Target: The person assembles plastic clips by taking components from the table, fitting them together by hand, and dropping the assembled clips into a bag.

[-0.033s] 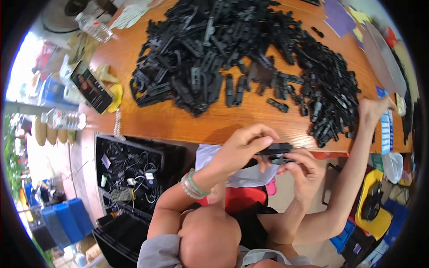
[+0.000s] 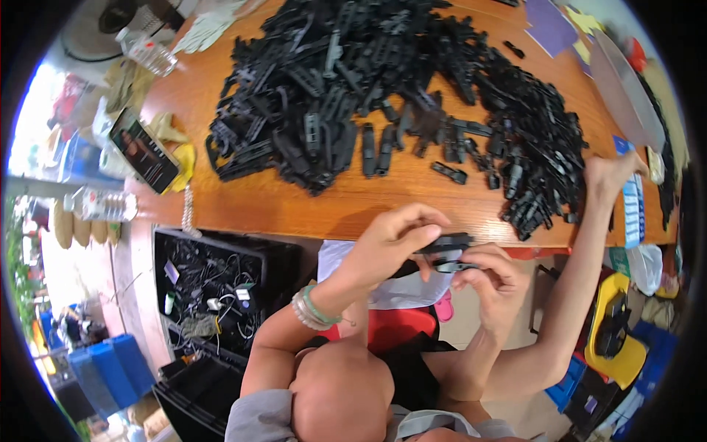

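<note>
Above the table's near edge, my left hand (image 2: 394, 239) pinches a long black plastic part (image 2: 455, 241) between thumb and fingers. My right hand (image 2: 499, 276) is close beside it, its fingers closed on a smaller black piece (image 2: 449, 267). The two pieces sit one just above the other; whether they touch I cannot tell. Beyond my hands a big heap of black plastic parts (image 2: 317, 81) covers the table, with a second pile of smaller black pieces (image 2: 541, 140) at its right. One loose black piece (image 2: 449, 173) lies between the heap and my hands.
On the left of the wooden table (image 2: 280, 210) lean a phone (image 2: 143, 151) and two clear bottles, one (image 2: 103, 204) at the edge. Below stands a black crate (image 2: 272, 269) of cables. A bare foot (image 2: 611, 173) rests at the right edge, near a blue-and-white box (image 2: 632, 214).
The whole view has shifted slightly, so the table appears a little farther left. Both hands keep their hold, and the smaller piece shows slightly more apart from the long part.
</note>
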